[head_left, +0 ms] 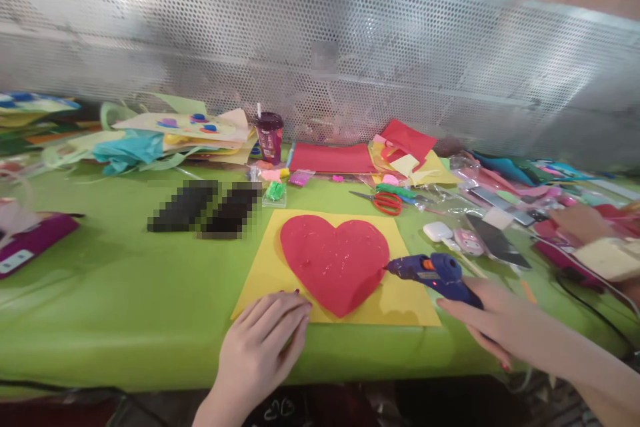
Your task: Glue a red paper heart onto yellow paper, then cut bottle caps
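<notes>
A red heart (pixel 335 260) with shiny streaks of glue on its surface lies on a yellow sheet (pixel 415 303). My right hand (pixel 493 320) grips a blue hot glue gun (pixel 435 273), whose tip points left at the heart's right edge. Whether the tip touches the heart I cannot tell. On the sheet's lower left edge rests my left hand (pixel 267 330), fingers stretched out side by side and nothing held in them. Its fingertips are close to the heart's lower left side.
Orange-handled scissors (pixel 386 203) and a bag of green pieces (pixel 275 193) lie behind the sheet. A purple cup (pixel 270 137) stands farther back. To the right are a white earphone case (pixel 438 232) and a phone (pixel 497 240). Two blurred dark objects (pixel 185 207) lie left.
</notes>
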Available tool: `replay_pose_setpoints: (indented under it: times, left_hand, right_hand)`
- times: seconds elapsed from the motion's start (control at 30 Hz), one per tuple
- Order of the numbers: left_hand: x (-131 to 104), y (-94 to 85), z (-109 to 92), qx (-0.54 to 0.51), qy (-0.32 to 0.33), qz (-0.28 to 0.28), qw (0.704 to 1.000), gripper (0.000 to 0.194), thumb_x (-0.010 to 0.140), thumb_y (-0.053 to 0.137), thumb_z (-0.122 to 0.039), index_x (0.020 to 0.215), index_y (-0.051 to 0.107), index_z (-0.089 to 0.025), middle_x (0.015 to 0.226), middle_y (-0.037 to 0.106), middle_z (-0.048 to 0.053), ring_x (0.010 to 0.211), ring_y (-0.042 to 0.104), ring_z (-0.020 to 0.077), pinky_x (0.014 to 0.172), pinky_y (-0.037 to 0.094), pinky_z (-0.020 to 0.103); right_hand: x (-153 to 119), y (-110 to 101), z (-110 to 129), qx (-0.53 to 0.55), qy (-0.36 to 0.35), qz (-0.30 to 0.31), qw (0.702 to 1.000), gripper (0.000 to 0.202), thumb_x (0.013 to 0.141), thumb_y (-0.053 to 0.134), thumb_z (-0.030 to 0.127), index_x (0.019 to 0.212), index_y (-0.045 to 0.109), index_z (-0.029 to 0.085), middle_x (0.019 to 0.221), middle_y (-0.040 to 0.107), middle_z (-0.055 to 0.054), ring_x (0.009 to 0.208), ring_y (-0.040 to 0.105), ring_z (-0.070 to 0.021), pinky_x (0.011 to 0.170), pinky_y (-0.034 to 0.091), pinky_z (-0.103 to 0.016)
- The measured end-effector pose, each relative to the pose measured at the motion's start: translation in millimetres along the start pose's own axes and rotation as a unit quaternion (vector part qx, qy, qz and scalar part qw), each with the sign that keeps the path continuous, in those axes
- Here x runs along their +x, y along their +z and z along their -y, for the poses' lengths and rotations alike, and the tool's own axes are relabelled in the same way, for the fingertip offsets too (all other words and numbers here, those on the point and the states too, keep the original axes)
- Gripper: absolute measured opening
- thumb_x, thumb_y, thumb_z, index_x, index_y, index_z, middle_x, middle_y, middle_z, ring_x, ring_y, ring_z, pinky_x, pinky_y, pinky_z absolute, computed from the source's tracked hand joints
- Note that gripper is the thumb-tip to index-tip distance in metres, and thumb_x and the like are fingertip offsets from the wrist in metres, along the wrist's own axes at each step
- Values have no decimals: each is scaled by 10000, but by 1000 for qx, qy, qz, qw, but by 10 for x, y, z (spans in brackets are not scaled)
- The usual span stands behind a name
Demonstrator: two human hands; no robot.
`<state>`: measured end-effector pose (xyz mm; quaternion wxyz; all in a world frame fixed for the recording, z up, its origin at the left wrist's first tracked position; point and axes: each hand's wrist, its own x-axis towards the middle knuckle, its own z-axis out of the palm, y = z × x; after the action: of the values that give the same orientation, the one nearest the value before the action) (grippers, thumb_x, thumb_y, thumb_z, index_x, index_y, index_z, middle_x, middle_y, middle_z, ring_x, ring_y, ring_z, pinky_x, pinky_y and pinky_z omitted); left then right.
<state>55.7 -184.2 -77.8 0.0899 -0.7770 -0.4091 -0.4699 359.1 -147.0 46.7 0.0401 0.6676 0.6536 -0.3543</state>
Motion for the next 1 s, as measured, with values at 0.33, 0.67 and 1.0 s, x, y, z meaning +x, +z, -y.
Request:
replay_pose_setpoints:
  times: [0.33,0.67,1.0]
  left_hand:
    - [45,-13,-17,-8,-1,-4,1000,152,844,553,-47,917,657,-131,860,696,47,797,621,149,742,501,276]
    - [19,-8,-7,-12,0,-4,1000,150,837,563,-46,919,653,-133,871,700,47,803,624,154,746,504,286]
    - [10,0,2,-5,-4,3,1000,164,842,559,-54,944,650,-145,881,703,49,806,632,164,738,510,291]
  right_hand:
    - [-159,51,419,28,-6,73,997,209,872,523,384,940,507,187,380,418,103,360,441,-84,427,377,-178]
    - [204,-49,390,20,-63,-23,998,183,906,417,355,925,459,179,348,404,107,348,379,-97,436,389,-204]
    - [68,-14,208,2,-28,6,1000,205,917,394,369,945,471,181,339,415,109,348,417,-95,502,423,-212]
